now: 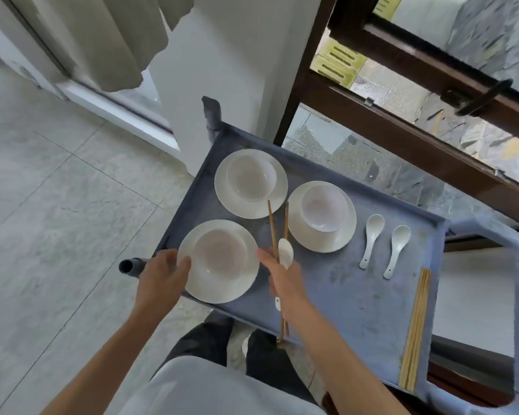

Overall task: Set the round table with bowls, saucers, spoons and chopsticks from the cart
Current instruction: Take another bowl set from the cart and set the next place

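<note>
1. i see the grey cart tray (357,310) from above; everything below is placed relative to it.
2. my left hand (159,280) is at the tray's near-left corner, its fingers (182,265) curled onto the left rim of the nearest saucer (219,290), which carries a bowl (221,254); whether the saucer is lifted off the tray, i cannot tell.
3. my right hand (285,283) is over the tray's near-middle, just right of that saucer, closed around a pair of chopsticks (271,226) and a white spoon (285,250), with one finger stretched toward the saucer's right rim.
4. a second saucer with bowl (250,182) sits at the tray's far-left part; a third saucer with bowl (322,217) sits in the tray's middle, just beside it.
5. two loose spoons (385,244) lie side by side to the right of the third saucer, handles toward me.
6. a bundle of chopsticks (415,330) lies along the tray's right edge.
7. yellow signs (337,62) show beyond the tray's far side, through the glass; their dark print is too blurred for me to read.
</note>
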The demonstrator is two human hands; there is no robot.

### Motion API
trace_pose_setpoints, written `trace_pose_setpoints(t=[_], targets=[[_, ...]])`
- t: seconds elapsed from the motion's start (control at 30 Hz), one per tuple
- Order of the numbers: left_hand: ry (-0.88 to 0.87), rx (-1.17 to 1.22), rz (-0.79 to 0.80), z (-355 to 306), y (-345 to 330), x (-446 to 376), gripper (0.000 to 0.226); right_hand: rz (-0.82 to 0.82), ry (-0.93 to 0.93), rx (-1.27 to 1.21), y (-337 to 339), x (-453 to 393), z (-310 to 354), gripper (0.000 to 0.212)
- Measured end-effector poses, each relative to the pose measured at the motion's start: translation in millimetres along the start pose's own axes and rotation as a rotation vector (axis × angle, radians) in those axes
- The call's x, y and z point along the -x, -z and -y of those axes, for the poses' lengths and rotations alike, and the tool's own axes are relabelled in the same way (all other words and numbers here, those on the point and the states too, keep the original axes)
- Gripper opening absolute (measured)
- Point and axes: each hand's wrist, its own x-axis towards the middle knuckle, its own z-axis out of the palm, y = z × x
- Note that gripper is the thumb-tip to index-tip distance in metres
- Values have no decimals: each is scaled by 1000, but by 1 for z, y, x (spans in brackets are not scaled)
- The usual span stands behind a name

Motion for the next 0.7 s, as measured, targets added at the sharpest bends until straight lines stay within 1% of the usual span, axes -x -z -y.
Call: trace_pose_setpoints(t=[0.07, 0.13, 0.2, 0.3, 0.33, 0.47, 0.6, 0.7], targets=[[5, 4, 38, 4, -4, -4, 37, 24, -10, 48, -7, -4, 0, 51], [33, 78, 47, 7, -6, -9, 45, 46, -7, 79, -9, -7, 0, 60], [76, 215, 58, 9, -7, -13, 36, 53, 5, 106, -7, -11, 0, 59], [136, 402, 87, 12, -8, -18, 7, 83, 1, 122, -4, -14, 0, 53], [149, 437, 100, 13, -7, -18, 7, 94, 5, 119, -3, -15, 0, 54], [201, 594, 123, 14, -3, -7, 28, 132, -9, 71, 2, -13, -2, 51], [201, 699, 101, 18, 3, 25, 34, 187, 20, 49, 10, 0, 0, 55], [194, 768, 49, 21, 10, 62, 38, 281, 98, 108, 14, 17, 8, 49]])
